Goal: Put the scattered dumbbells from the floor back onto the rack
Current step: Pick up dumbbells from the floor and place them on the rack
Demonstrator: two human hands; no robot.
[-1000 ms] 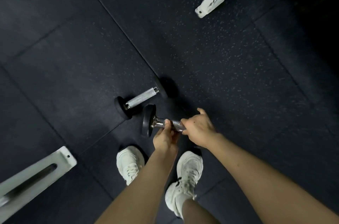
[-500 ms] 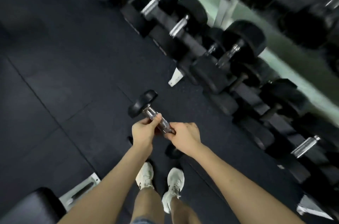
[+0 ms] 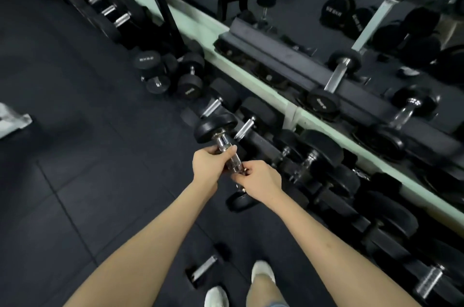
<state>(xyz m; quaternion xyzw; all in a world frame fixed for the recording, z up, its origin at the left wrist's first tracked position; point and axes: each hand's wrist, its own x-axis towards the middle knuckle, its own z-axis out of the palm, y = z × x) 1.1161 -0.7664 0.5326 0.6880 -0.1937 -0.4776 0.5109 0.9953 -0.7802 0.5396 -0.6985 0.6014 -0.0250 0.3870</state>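
Both hands gripped one dumbbell (image 3: pixel 218 134) by its chrome handle, held in the air at frame centre. The left hand (image 3: pixel 207 164) was wrapped around the upper part of the handle just under the far black head; the right hand (image 3: pixel 259 181) was closed on the lower part, with the near head showing below it at 6 o'clock. The rack (image 3: pixel 324 146), loaded with black dumbbells, ran from 10 o'clock to 4 o'clock, just beyond the held weight. A second dumbbell (image 3: pixel 204 266) lay on the dark floor (image 3: pixel 88 156) at 6 o'clock, beside white shoes (image 3: pixel 262 272).
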